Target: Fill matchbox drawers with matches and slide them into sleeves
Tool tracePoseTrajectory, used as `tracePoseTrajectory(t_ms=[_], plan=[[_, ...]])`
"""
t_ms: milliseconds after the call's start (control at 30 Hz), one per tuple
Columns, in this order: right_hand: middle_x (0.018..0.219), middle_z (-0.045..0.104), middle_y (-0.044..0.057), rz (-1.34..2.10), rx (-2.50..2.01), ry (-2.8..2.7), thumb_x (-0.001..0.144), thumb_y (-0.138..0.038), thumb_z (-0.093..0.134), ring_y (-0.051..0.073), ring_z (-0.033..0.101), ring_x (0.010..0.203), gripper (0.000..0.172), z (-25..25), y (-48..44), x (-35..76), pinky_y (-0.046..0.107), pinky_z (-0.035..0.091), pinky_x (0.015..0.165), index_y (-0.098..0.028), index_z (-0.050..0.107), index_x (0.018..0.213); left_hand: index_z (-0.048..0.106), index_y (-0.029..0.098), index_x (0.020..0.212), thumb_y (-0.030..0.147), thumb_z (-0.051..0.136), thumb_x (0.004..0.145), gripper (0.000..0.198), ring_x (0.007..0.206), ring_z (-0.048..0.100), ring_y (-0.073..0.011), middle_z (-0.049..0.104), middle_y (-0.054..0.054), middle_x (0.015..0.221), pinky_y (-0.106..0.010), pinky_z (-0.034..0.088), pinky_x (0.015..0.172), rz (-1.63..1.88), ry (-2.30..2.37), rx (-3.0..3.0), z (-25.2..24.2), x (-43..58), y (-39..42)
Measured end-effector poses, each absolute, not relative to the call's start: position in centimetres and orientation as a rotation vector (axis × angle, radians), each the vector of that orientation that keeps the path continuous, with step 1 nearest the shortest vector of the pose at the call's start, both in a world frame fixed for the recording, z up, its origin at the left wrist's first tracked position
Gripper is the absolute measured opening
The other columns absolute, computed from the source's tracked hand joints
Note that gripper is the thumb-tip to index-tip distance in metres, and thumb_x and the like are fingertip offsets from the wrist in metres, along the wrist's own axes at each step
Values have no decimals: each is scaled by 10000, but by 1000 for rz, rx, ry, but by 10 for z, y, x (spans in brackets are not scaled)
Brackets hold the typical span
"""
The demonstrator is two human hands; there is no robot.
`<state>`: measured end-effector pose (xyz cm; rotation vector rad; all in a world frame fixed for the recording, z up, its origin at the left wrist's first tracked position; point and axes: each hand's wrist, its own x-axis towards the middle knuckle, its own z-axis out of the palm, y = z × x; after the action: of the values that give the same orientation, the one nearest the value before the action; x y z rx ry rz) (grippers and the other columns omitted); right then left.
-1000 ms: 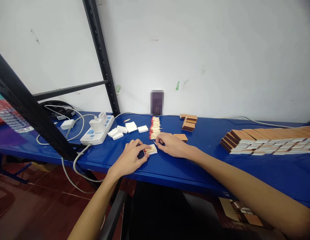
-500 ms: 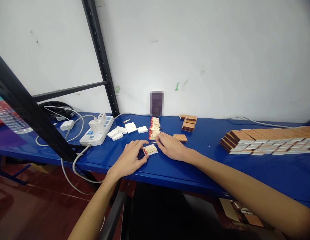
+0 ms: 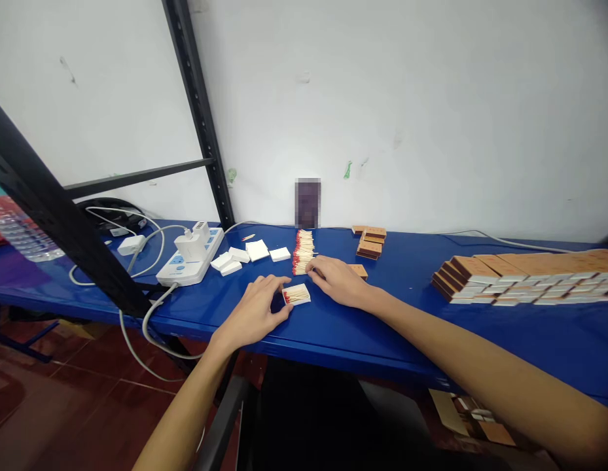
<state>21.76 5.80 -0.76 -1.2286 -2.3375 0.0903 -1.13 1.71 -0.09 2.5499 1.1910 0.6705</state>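
A white matchbox tray [image 3: 304, 302] holding red-headed matches lies on the blue table near its front edge. My left hand [image 3: 257, 307] curves around the tray's left end, thumb on the near side and forefinger by the far side. Just beyond the tray, a row of loose matches [image 3: 304, 252] runs back toward the wall, red heads to the left. My right hand [image 3: 339, 281] pinches at the stick ends of the nearest matches; its fingertips partly hide what they grip. Behind that hand, an orange matchbox cover [image 3: 358, 270] is partly covered.
White trays [image 3: 257, 250] lie left of the matches. Several orange matchbox covers [image 3: 371, 242] sit behind on the right. A long stack of matchboxes [image 3: 519, 278] stands far right. A power strip [image 3: 190, 268] with cables and a black shelf post [image 3: 200, 111] are on the left.
My right hand has moved slightly away from me, from beside the tray to the near end of the match row. The match seen at its fingertips no longer shows there. The tray has shifted slightly right.
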Motion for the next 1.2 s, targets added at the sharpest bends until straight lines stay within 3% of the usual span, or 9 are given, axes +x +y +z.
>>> tracePoseTrajectory(t_ms=[233,400,833,1200], plan=[[866,633,37,80,-1295,-2366,928,-190,475,167,567,803,136,-11,64,219,268,365,687,-189,605,888,582,242,1207,317,539,910,309,981,509,-226,601,-37,1078,-392,409,928,659,1162,2572,-1,-11,18],[867,627,36,75,-1302,-2356,928,-198,486,163,565,794,133,-11,63,219,267,371,700,-183,610,976,586,245,1212,311,543,906,316,995,511,-224,600,-35,1092,-386,413,934,656,1160,2572,-1,-11,17],[855,622,15,119,-1312,-2382,901,-188,500,141,548,761,81,-6,56,216,249,346,662,-195,580,894,577,254,1229,309,546,905,330,1009,512,-224,596,-37,1102,-387,415,935,653,1149,2586,-1,-11,17],[920,633,47,80,-1317,-2443,981,-248,386,161,555,743,171,4,43,212,274,336,651,-192,529,906,590,248,1215,338,537,908,325,978,497,-231,597,-43,1076,-404,411,913,673,1172,2589,-2,-12,19]])
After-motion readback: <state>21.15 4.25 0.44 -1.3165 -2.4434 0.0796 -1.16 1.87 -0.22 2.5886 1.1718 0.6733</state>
